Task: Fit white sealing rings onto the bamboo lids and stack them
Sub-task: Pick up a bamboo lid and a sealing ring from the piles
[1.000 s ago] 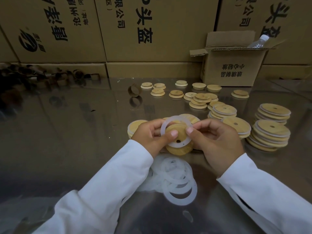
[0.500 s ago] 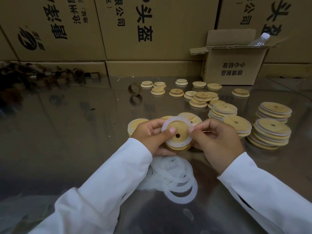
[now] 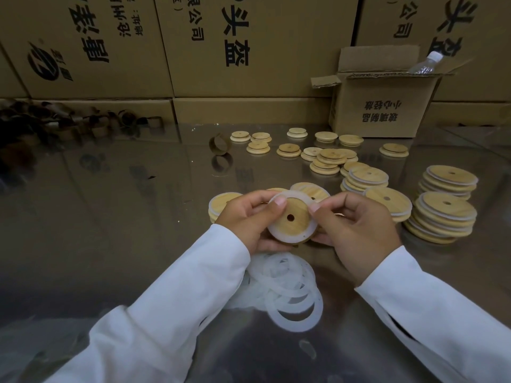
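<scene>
Above the shiny table both hands hold one bamboo lid (image 3: 291,217) with a centre hole. A white sealing ring (image 3: 276,234) lies around its raised inner disc. My left hand (image 3: 249,219) grips the lid's left edge, thumb on the ring at the top. My right hand (image 3: 356,230) holds the right edge, thumb tip pressing the ring. A heap of loose white rings (image 3: 287,288) lies on the table just below my hands. Stacks of ringed lids (image 3: 442,217) stand to the right, and bare lids (image 3: 326,158) are scattered farther back.
An open cardboard box (image 3: 381,106) with a plastic bottle (image 3: 425,64) stands at the back right. Large printed cartons (image 3: 249,45) wall the back. A brown cardboard ring (image 3: 219,143) stands mid-table, and dark rings (image 3: 55,123) are piled at the back left.
The white ring, held tilted over the lid a second ago, now sits flat around the lid's inner disc. Both hands have stayed in place, thumbs shifting along the ring.
</scene>
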The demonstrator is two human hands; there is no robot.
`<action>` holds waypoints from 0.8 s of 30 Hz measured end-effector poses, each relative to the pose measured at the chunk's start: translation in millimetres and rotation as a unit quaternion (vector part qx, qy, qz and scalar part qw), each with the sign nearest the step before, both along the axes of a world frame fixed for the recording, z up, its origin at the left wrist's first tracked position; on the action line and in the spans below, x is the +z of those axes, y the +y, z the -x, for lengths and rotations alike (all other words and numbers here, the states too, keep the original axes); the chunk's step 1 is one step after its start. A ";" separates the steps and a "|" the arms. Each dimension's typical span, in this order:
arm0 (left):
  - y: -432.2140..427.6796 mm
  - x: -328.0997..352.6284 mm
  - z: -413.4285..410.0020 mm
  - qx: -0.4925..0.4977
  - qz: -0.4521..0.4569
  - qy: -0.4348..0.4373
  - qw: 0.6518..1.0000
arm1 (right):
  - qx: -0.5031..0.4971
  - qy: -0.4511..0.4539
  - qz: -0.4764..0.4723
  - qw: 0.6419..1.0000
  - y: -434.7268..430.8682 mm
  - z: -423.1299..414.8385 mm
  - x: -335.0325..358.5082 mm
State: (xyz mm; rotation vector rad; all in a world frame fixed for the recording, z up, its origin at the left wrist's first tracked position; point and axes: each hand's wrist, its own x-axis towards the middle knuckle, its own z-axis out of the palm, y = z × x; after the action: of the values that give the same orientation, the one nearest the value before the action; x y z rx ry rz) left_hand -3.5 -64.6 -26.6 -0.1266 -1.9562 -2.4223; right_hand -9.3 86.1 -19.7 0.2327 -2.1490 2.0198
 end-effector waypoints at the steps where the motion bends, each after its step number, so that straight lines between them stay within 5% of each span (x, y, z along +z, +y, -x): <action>1: 0.2 0.1 -0.1 0.011 0.007 0.000 1.000 | 0.004 0.007 -0.010 1.000 -0.2 -0.6 0.0; 24: 11.2 2.2 -3.7 0.081 0.072 -0.002 0.994 | -0.045 -0.040 0.000 0.998 -9.3 -0.6 -2.7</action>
State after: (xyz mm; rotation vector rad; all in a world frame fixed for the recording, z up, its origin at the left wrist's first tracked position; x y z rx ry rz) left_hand 0.1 -53.5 -24.4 0.0336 -2.0544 -2.1841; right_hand -8.7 76.8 -22.4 0.0547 -2.1661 2.0117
